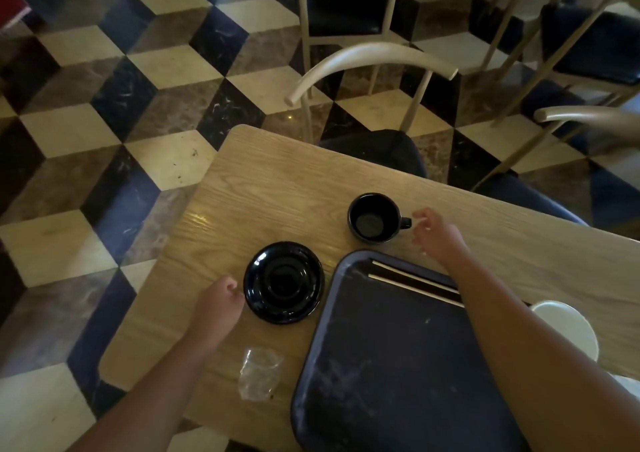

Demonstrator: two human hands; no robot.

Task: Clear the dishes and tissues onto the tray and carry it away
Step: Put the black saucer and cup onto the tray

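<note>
A dark blue tray (398, 358) lies on the wooden table (277, 188) in front of me, with two long sticks (415, 283) at its far edge. A black saucer (284, 281) sits left of the tray. My left hand (218, 307) touches the saucer's left rim with curled fingers. A black cup (374, 218) stands beyond the tray, handle pointing right. My right hand (436, 231) hovers open just right of the handle, fingers spread. A crumpled clear wrapper (258, 373) lies near the table's front edge. A white dish (568, 327) shows partly behind my right forearm.
Cream metal chairs with dark seats (374, 70) stand along the table's far side and at the right (588, 115). The floor is a cube-pattern of black, brown and cream tiles (121, 105). The table's left edge drops off close to the saucer.
</note>
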